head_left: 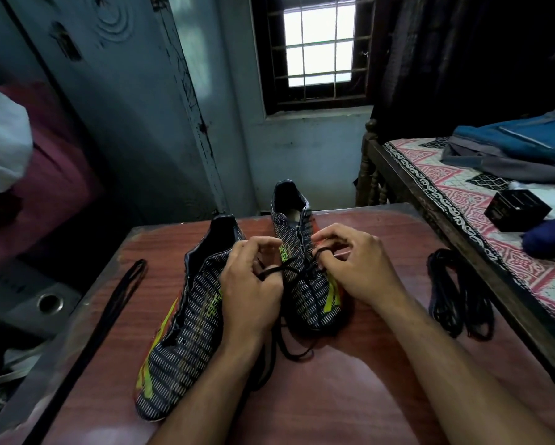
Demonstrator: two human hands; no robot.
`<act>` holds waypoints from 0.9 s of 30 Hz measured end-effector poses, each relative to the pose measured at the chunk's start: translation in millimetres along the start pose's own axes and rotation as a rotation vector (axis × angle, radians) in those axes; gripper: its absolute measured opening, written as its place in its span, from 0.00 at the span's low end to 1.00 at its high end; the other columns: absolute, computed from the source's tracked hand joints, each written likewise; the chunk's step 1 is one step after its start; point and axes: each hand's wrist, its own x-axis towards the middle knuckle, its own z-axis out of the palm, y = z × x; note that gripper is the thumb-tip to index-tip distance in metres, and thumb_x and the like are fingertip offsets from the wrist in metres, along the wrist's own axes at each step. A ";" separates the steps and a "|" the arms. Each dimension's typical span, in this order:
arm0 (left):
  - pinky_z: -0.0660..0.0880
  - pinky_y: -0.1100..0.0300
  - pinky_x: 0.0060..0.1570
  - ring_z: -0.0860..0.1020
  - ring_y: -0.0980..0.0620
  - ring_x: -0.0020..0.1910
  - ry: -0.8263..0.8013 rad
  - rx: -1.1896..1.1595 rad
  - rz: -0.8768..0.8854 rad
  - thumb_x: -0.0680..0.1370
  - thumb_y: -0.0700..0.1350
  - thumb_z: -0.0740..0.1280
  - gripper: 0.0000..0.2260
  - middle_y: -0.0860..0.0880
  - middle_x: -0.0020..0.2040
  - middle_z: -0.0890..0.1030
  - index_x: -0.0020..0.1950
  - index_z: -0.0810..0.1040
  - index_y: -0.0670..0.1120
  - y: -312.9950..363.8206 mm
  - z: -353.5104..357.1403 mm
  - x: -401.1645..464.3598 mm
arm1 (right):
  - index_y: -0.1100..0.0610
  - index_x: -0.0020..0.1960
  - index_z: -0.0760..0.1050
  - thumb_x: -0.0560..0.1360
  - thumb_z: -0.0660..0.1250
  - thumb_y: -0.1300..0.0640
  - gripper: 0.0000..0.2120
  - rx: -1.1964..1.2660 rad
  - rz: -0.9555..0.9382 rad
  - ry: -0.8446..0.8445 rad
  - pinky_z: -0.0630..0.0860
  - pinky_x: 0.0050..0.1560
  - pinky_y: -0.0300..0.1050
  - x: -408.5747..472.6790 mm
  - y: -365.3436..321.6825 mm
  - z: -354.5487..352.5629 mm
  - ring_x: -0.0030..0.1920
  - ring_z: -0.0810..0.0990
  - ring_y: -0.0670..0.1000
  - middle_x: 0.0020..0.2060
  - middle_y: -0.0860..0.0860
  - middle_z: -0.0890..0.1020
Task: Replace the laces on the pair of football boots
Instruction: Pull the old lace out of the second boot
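Black lace (297,270) on right boot (305,268), pinched between both hands.

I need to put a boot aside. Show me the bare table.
Bare wood lies near the front edge of the table between the forearms, and between the left boot and the flat lace. Crowded: the middle, around both hands and the right boot, and by the lace bundle.

Two bare forearms enter from the lower edge of the view, each ending in an ungloved hand: the left hand (253,293) and the right hand (362,271). No sleeve, cuff or glove covers either arm within the visible length (wrist to mid-forearm). Fingernails are short. The wrists and fingers carry no ring, watch or band.
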 end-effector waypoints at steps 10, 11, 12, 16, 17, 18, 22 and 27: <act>0.73 0.74 0.40 0.81 0.64 0.41 -0.136 -0.030 -0.024 0.72 0.33 0.76 0.16 0.53 0.49 0.83 0.51 0.82 0.52 29.1 -2.2 5.5 | 0.60 0.51 0.81 0.81 0.57 0.59 0.14 0.884 0.479 0.098 0.77 0.40 0.46 8.7 -1.6 -5.7 0.41 0.82 0.55 0.42 0.58 0.85; 0.73 0.74 0.38 0.81 0.65 0.41 -0.191 0.010 -0.013 0.72 0.35 0.77 0.14 0.54 0.47 0.83 0.50 0.82 0.53 38.5 -0.2 9.2 | 0.61 0.53 0.81 0.81 0.55 0.56 0.16 0.953 0.505 0.092 0.78 0.40 0.46 9.2 -3.2 -6.4 0.41 0.83 0.55 0.42 0.58 0.85; 0.73 0.74 0.37 0.80 0.66 0.39 -0.236 0.048 0.004 0.72 0.37 0.78 0.13 0.55 0.45 0.83 0.49 0.81 0.53 48.3 4.0 14.5 | 0.62 0.53 0.80 0.81 0.53 0.55 0.18 1.021 0.530 0.083 0.78 0.40 0.46 9.9 -4.2 -7.5 0.40 0.83 0.55 0.43 0.59 0.85; 0.80 0.60 0.37 0.81 0.61 0.36 -0.339 0.146 0.098 0.69 0.43 0.81 0.12 0.56 0.37 0.83 0.46 0.81 0.52 75.2 32.7 37.0 | 0.63 0.57 0.79 0.81 0.50 0.49 0.24 1.263 0.525 0.028 0.76 0.40 0.46 11.7 -1.0 -14.9 0.40 0.81 0.55 0.46 0.60 0.85; 0.81 0.57 0.38 0.82 0.60 0.37 -0.344 0.184 0.119 0.68 0.45 0.81 0.12 0.57 0.36 0.84 0.45 0.80 0.54 78.5 40.0 42.5 | 0.63 0.59 0.78 0.81 0.50 0.48 0.25 1.280 0.502 0.017 0.75 0.41 0.47 12.4 -0.1 -17.9 0.42 0.81 0.55 0.48 0.59 0.84; 0.81 0.56 0.39 0.82 0.60 0.37 -0.353 0.226 0.135 0.68 0.47 0.80 0.12 0.58 0.36 0.83 0.45 0.79 0.55 80.9 45.9 47.8 | 0.62 0.61 0.78 0.82 0.51 0.47 0.25 1.270 0.478 0.008 0.76 0.42 0.48 12.3 0.5 -20.6 0.43 0.81 0.54 0.48 0.58 0.84; 0.73 0.57 0.39 0.80 0.53 0.43 -0.402 0.532 0.136 0.69 0.58 0.79 0.15 0.56 0.40 0.82 0.45 0.79 0.52 76.8 42.3 68.6 | 0.58 0.59 0.79 0.81 0.62 0.41 0.21 0.974 0.415 -0.008 0.76 0.42 0.46 9.3 -6.5 -20.9 0.40 0.83 0.48 0.44 0.51 0.86; 0.68 0.68 0.29 0.78 0.57 0.36 -0.637 0.504 -0.070 0.69 0.52 0.82 0.12 0.54 0.39 0.82 0.45 0.82 0.49 52.5 5.7 66.8 | 0.52 0.41 0.79 0.76 0.73 0.55 0.06 0.115 0.265 0.149 0.80 0.38 0.43 12.6 12.6 -18.8 0.30 0.83 0.43 0.30 0.47 0.84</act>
